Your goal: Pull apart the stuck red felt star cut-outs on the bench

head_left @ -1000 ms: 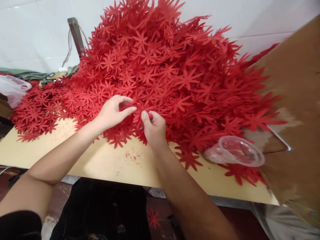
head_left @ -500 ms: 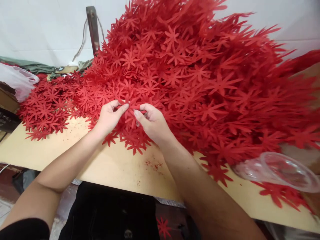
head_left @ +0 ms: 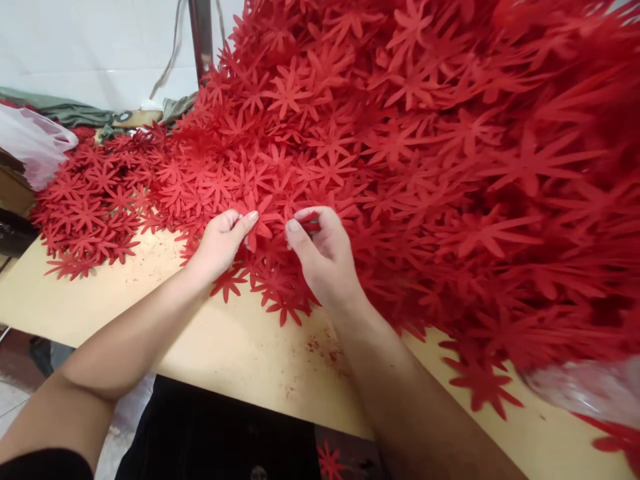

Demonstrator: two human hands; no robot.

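Note:
A red star-shaped flower piece (head_left: 263,223) is pinched between the thumb and fingers of my left hand (head_left: 223,239). Just to the right of it, my right hand (head_left: 325,250) has its thumb and index finger drawn together; whatever lies between them is too small to make out. Both hands are above the front edge of a large heap of red flower pieces (head_left: 330,140), which rises high at the back and right.
The pale tabletop (head_left: 225,347) carries small red scraps near my right wrist. At the left lie a smaller red pile (head_left: 90,213) and a white plastic bag (head_left: 37,143). Clear plastic (head_left: 590,387) sits at the right. A dark upright bar (head_left: 201,37) stands behind.
My right hand has moved away to the right from the flower piece, leaving it in my left hand. The view has shifted closer to the heap.

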